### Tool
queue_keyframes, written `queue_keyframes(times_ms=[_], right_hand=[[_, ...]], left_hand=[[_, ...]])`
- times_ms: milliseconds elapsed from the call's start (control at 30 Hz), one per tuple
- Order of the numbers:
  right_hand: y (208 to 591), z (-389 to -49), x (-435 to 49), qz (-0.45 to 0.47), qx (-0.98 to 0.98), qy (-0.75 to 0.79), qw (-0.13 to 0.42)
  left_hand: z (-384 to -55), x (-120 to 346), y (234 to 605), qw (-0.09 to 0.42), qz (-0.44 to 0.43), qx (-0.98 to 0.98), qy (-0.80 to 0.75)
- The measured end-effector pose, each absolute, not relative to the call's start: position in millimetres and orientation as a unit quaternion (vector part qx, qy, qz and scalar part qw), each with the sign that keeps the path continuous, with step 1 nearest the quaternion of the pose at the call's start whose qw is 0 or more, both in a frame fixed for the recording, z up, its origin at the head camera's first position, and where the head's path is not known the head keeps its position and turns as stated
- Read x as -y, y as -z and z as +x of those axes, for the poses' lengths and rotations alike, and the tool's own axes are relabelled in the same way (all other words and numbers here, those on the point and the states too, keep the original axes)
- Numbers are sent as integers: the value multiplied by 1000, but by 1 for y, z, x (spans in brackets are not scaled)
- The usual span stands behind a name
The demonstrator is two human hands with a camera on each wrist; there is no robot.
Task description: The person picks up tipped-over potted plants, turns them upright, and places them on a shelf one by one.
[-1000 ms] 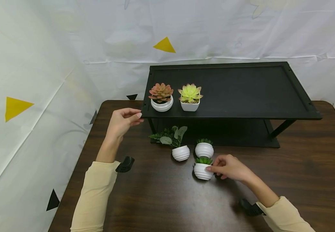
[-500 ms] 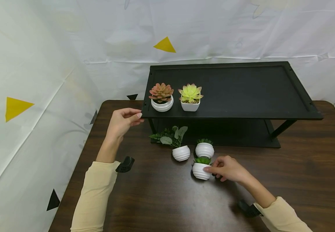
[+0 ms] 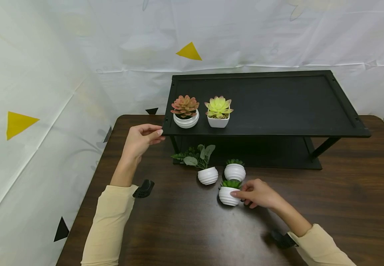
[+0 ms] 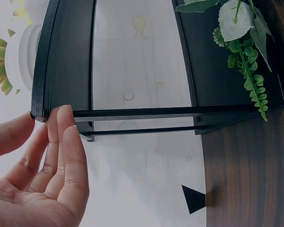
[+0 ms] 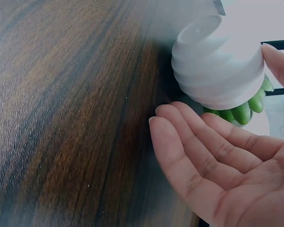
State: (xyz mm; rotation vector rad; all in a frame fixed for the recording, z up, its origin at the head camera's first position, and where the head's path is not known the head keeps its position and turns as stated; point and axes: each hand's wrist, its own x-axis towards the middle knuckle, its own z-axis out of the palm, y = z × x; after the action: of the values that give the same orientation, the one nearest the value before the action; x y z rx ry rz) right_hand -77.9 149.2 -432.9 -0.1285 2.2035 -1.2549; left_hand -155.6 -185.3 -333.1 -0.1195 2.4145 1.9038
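My left hand (image 3: 138, 138) pinches the front left corner of a black two-tier shelf (image 3: 285, 103); in the left wrist view the thumb and fingertips meet at that corner. With thumb and index finger, my right hand (image 3: 258, 193) holds the front potted succulent (image 3: 229, 195), a ribbed white pot with green leaves. Its pot's underside (image 5: 199, 30) shows in the right wrist view. Just behind it is a similar potted succulent (image 3: 234, 171), partly hidden. To their left, a leafy potted plant (image 3: 207, 175) leans its stems left, before the lower tier.
On the upper tier, at the left, stand a reddish succulent in a round white pot (image 3: 186, 119) and a yellow-green one in a square white pot (image 3: 218, 122). The shelf stands on a dark wooden table (image 3: 178, 229), with white sheeting (image 3: 261, 33) behind and left.
My right hand and the front succulent have shifted slightly left, with the pot tilting a little. My left hand stays at the shelf corner.
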Motion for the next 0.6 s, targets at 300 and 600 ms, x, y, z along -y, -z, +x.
queue_keyframes(times_ms=[300,600], right_hand=[[435,-80,-144,-48,-810,497,307],[437,-81,-140,-61,-801,512,304]], left_hand=[[-155,185,333,33,-37,-782,-621],[-155,186,332,33,-37,-786,-617]])
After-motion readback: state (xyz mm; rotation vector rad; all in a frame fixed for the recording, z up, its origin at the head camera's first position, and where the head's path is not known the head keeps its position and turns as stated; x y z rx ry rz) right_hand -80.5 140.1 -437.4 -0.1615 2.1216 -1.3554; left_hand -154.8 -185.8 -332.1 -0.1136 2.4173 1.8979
